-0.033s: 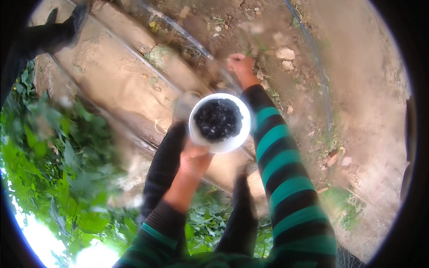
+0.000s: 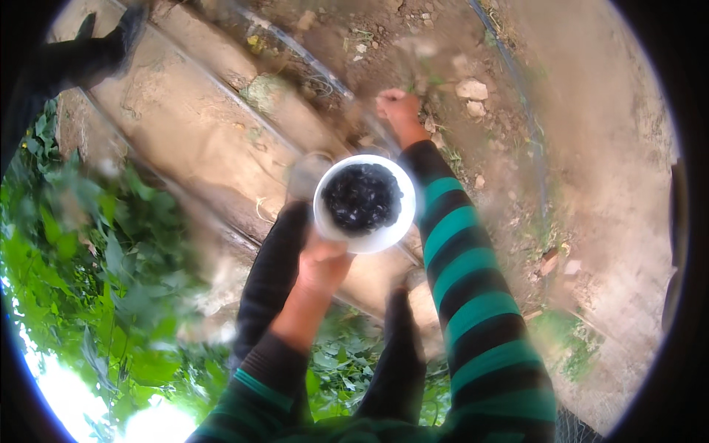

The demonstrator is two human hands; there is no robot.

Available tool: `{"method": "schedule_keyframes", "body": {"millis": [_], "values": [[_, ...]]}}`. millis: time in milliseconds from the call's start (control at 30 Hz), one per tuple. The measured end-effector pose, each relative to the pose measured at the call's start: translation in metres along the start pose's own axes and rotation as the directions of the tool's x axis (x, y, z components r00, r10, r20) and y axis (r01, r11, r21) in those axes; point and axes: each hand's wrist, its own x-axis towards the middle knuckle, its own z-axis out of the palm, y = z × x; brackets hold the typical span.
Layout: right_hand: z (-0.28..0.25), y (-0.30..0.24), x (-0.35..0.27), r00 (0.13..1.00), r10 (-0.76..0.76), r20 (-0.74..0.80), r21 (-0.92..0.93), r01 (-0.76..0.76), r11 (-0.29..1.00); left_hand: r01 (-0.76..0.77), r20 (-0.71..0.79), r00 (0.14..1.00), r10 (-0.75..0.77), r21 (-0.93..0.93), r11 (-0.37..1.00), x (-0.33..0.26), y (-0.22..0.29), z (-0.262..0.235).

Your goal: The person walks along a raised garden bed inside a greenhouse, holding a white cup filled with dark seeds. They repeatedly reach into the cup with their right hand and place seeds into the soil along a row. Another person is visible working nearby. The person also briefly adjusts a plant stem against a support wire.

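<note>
The left hand [image 2: 323, 260] gripped the white bowl [image 2: 364, 203] of dark bits from beneath, above the concrete slab [image 2: 185, 140]. The right hand [image 2: 399, 109], apparently clenched, reached toward the soil [image 2: 591, 148]; leaning might have tipped the bowl and spilled it.

Left hand [image 2: 323, 264] cupped, right hand [image 2: 399, 109] fisted

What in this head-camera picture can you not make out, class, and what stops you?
- Bowl contents: small dark bits, too small to identify, head view.
- Right hand: closed on the soil; the fist hides anything in it, and motion blurs it.
- Left hand: fingers hidden under the bowl.
- Leaves at left: blurred.
- Dark shoe, top left: its wearer is cut off by the rim.
</note>
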Motion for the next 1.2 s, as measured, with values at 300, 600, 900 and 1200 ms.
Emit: {"method": "schedule_keyframes", "body": {"millis": [300, 600, 900, 1200], "values": [[0.005, -0.008, -0.001, 0.999, -0.010, 0.040, 0.024, 0.009, 1.000, -0.016, 0.005, 1.000, 0.016, -0.027, 0.999, -0.005, -0.001, 0.004], [0.011, -0.015, -0.002, 0.997, -0.053, 0.053, -0.100, 0.059, 0.993, -0.011, 0.011, 1.000, 0.011, -0.020, 1.000, -0.007, -0.001, -0.002], [-0.001, -0.008, 0.009, 0.993, -0.052, 0.108, -0.005, 0.053, 0.999, -0.020, 0.007, 1.000, 0.020, -0.008, 1.000, -0.013, -0.001, -0.004], [-0.007, -0.037, -0.006, 0.973, -0.010, 0.231, 0.267, -0.053, 0.962, -0.014, -0.029, 1.000, 0.010, -0.150, 0.989, -0.028, -0.009, -0.013]]}}
